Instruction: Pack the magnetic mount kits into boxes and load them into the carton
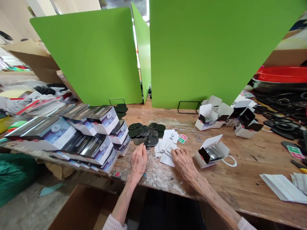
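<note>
My left hand [139, 160] is at the near edge of several dark round discs [151, 140], its fingers pressed together at the rim of a disc; what they hold, if anything, is hidden. Just right of the discs lie overlapping white leaflets [167, 159], some with small printed drawings. The curled fingers of my right hand [182, 161] touch the right side of these leaflets. A red and green card [182, 138] lies behind them. To the right of my right hand stands an open white box [203, 158] with a clear-wrapped item inside and a white loop beside it.
Stacked printed boxes [93, 147] fill the left of the table. Green panels [203, 54] stand at the back, with a wire stand [188, 107] before one. More open boxes [212, 116], black rings [285, 102] and white folded papers [283, 188] are on the right.
</note>
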### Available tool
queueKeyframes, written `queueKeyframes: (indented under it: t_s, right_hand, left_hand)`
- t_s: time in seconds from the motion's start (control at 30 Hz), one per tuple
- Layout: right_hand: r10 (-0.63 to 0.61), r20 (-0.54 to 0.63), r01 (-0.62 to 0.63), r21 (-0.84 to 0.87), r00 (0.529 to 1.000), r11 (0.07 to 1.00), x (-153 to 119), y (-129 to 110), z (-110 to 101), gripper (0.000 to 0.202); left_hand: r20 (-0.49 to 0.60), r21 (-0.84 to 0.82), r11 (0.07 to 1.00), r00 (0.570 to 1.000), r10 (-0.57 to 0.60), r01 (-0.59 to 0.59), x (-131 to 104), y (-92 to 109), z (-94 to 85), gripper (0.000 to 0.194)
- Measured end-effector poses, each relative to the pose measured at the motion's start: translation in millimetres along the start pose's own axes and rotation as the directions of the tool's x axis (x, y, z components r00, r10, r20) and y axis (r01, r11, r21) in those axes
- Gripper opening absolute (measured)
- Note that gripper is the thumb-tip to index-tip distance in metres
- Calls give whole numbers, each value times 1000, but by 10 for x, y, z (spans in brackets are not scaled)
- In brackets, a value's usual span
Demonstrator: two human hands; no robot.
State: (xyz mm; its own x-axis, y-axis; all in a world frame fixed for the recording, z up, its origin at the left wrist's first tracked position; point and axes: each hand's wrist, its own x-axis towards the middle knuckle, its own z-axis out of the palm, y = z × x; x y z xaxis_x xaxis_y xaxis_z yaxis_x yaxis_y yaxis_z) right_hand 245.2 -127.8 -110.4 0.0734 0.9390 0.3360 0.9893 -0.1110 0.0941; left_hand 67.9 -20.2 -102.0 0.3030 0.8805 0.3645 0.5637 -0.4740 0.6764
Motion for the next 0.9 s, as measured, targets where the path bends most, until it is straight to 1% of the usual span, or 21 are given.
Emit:
queueKeyframes:
  t_s: [0.1,0.17,0.23,0.3,0.37,0.4,0.43,0.47,0.5,0.53,0.57,0.6,0.63,0.67,0.7,0.73,0.77,0.8,0.83,0.87,0.9]
  right_hand:
    - [15,-7,-15,18,1000,1000,-28,11,-36,35]
    - [32,-14,-31,43,999,999,-26,54,-67,31]
    - [63,-45,-59,94,997,994,0,120,-109,24]
    - [87,-135,-61,183,987,981,47,186,-174,21]
    - [107,-254,-29,294,961,955,108,223,-259,23]
    - [143,-303,-25,362,942,932,142,220,-302,24]
    - [208,-320,-47,446,924,894,177,202,-339,25]
    - [302,-297,-93,555,906,826,212,165,-367,25]
    - [401,-229,-151,677,887,720,245,113,-383,26]
    - [476,-118,-205,793,871,573,273,47,-389,27]
    - [509,8,-244,884,861,399,294,-24,-386,30]
    - [492,124,-264,938,862,226,304,-95,-381,32]
    - [449,203,-268,960,870,85,299,-157,-378,34]
    - [415,236,-256,967,879,-7,277,-199,-385,36]
    - [408,234,-238,970,883,-41,237,-217,-407,37]
    - [432,208,-222,975,878,-19,178,-204,-447,37]
    - [480,168,-212,976,861,40,102,-161,-506,36]
    - [540,120,-214,970,833,115,12,-89,-583,34]
    - [604,66,-223,956,794,188,-88,6,-671,32]
    - [661,11,-238,937,750,254,-195,119,-765,30]
    - [708,-49,-252,916,705,314,-305,241,-858,28]
  left_hand:
    - [-14,-106,991,996,-88,86,25,11,-101,37]
    - [-29,-205,965,985,-171,162,41,42,-152,36]
    - [-44,-326,922,971,-236,210,72,86,-199,36]
    - [-80,-385,903,968,-239,191,120,136,-249,36]
    - [-126,-400,900,962,-241,173,169,197,-295,35]
    - [-133,-422,888,956,-262,184,187,235,-312,34]
    - [-121,-464,860,947,-297,211,196,279,-321,34]
    - [-80,-523,815,937,-339,250,194,328,-320,35]
    - [-12,-590,751,926,-377,298,181,383,-308,37]
    - [72,-648,678,913,-400,348,158,442,-287,39]
    - [158,-690,605,899,-409,397,126,503,-259,41]
    - [233,-714,545,884,-405,439,88,563,-226,43]
    - [291,-724,505,872,-394,470,46,620,-190,45]
    - [329,-725,484,863,-382,491,3,674,-152,46]
    - [350,-724,474,860,-373,500,-40,724,-110,46]
    - [358,-726,468,858,-368,504,-82,774,-60,45]
    - [365,-726,464,856,-366,508,-122,827,4,43]
    - [372,-720,470,856,-360,511,-162,889,86,42]
    - [378,-709,495,863,-334,502,-203,962,190,40]
    - [381,-692,545,880,-283,474,-246,1051,314,41]
    - [375,-667,616,903,-208,419,-291,1155,456,47]
